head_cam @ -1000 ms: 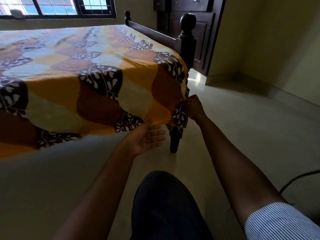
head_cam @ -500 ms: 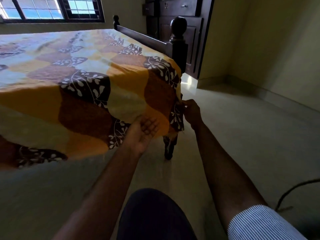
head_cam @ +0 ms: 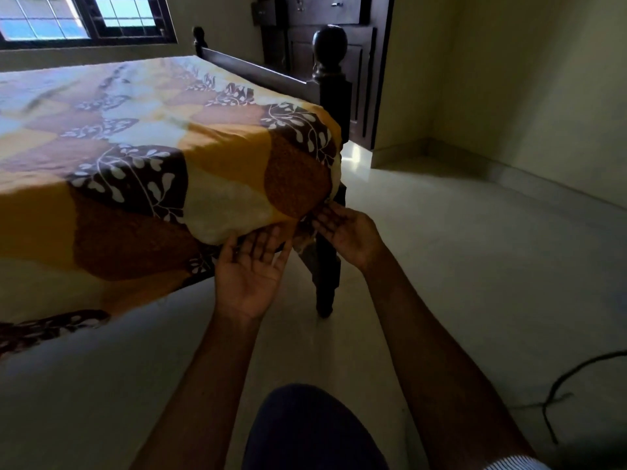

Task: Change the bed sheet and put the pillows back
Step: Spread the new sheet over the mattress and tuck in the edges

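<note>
A yellow, brown and white leaf-patterned bed sheet covers the mattress of a dark wooden bed. Its near corner wraps the mattress beside the corner post. My left hand is palm-up with straight fingers, the fingertips pushed under the sheet's lower edge at the corner. My right hand is also palm-up and flat, its fingertips touching the sheet's corner fold by the bed leg. No pillows are in view.
A dark wooden cupboard stands behind the bedpost. A window is on the far wall. Pale tiled floor spreads to the right, with a black cable lying on it. My dark-clad knee is at the bottom.
My right hand let go of the pinched sheet corner and turned palm-up and flat. My left hand moved up to the sheet's edge at the corner. The view came closer.
</note>
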